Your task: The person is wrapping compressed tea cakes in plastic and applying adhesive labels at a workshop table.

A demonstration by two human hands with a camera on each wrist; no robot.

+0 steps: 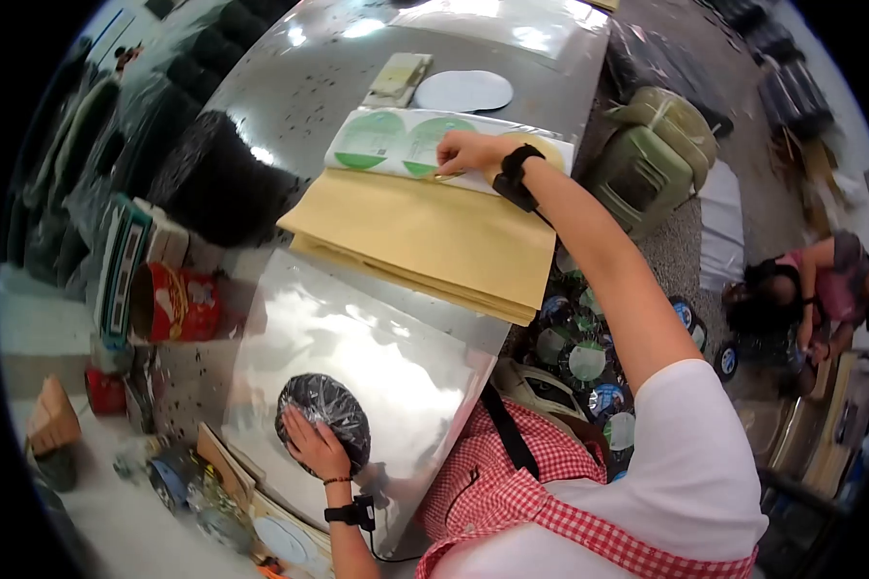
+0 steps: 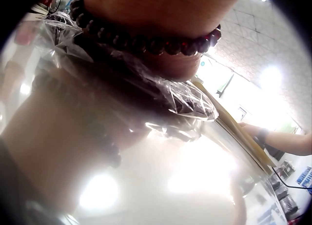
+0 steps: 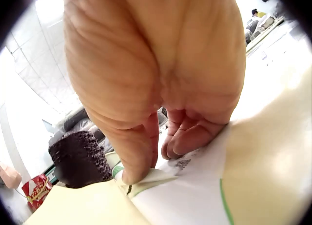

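Note:
My left hand [image 1: 316, 446] rests with extended fingers on a round black item [image 1: 343, 410] wrapped in clear plastic. In the left wrist view, the crinkled wrapping [image 2: 187, 110] shows beneath the beaded bracelet. My right hand [image 1: 473, 152] is at the sheets of round green-and-white labels [image 1: 372, 135], beyond a stack of yellowish paper [image 1: 425, 232]. In the right wrist view, the thumb and curled fingers [image 3: 187, 137] pinch a label [image 3: 158, 176] whose edge is raised. The wrapped item lies on a shiny clear plastic sheet [image 1: 270, 338] on the metal table.
A white oval piece [image 1: 463, 92] and a small pale block [image 1: 398, 79] lie past the labels. A black roll [image 1: 217, 179] and a red tub [image 1: 179, 301] stand at left. Wrapped round items [image 1: 584, 362] are piled at right; a person [image 1: 821, 289] sits beyond.

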